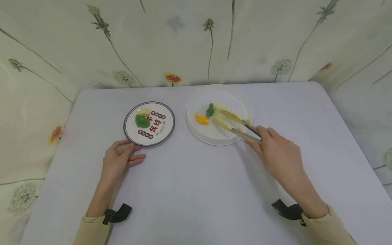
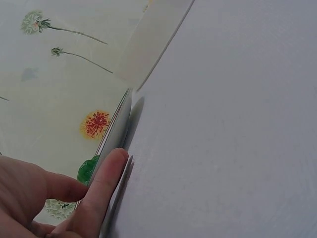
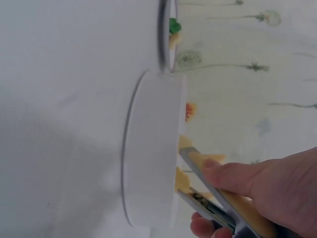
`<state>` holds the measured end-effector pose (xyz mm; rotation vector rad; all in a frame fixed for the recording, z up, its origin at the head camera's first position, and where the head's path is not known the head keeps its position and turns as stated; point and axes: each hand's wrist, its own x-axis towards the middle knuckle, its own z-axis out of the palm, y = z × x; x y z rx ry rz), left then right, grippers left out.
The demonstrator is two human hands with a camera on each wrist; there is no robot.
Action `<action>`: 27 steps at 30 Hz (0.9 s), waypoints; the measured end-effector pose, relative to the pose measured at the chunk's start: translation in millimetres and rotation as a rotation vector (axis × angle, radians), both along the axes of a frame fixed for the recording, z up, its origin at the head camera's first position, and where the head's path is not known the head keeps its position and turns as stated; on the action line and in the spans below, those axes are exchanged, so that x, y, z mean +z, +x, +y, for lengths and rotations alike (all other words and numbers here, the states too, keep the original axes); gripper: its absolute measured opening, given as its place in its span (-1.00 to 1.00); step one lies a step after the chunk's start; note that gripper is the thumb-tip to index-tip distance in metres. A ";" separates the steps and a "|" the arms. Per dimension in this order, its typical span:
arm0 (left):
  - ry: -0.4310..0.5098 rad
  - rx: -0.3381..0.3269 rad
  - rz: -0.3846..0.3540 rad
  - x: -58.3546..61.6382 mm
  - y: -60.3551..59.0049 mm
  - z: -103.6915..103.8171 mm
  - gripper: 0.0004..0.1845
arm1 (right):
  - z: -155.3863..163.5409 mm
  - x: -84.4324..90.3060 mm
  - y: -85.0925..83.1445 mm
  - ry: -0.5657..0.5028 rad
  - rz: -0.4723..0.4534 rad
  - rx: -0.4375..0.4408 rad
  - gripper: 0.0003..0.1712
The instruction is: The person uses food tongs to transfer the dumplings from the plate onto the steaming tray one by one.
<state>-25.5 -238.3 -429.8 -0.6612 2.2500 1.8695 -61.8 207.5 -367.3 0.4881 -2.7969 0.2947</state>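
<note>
The left hand (image 1: 114, 162) pinches the near edge of a round white plate with dark rim and red lettering (image 1: 131, 132), the thumb above it and a finger along the underside. On this plate, just ahead of the left hand, lie a rounded green piece (image 1: 142, 121) and a pale yellow piece (image 1: 143, 111). The right hand (image 1: 280, 153), well apart from the left, is clamped on a pair of metal tongs with yellowish lining (image 1: 245, 134), whose two arms stand apart. They reach over a round white tray with perforated base (image 1: 211, 139), which is ahead of both hands and between them, nearer to the right. In this tray, beyond the tongs or beside them, are a small dark green piece (image 1: 210, 110) and an orange-yellow piece (image 1: 202, 119). Whether the tongs pinch something pale, I cannot tell, because the yellow tones merge. The step in hand seems to be handling of pieces with the tongs, while the plate is steadied. In my judgement, the next move calls for a gentle squeeze and a level plate.
</note>
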 end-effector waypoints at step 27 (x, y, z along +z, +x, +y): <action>0.016 0.007 0.016 1.0 3.0 2.3 -0.40 | -95.2 12.3 -4.5 -0.027 0.000 0.192 -0.26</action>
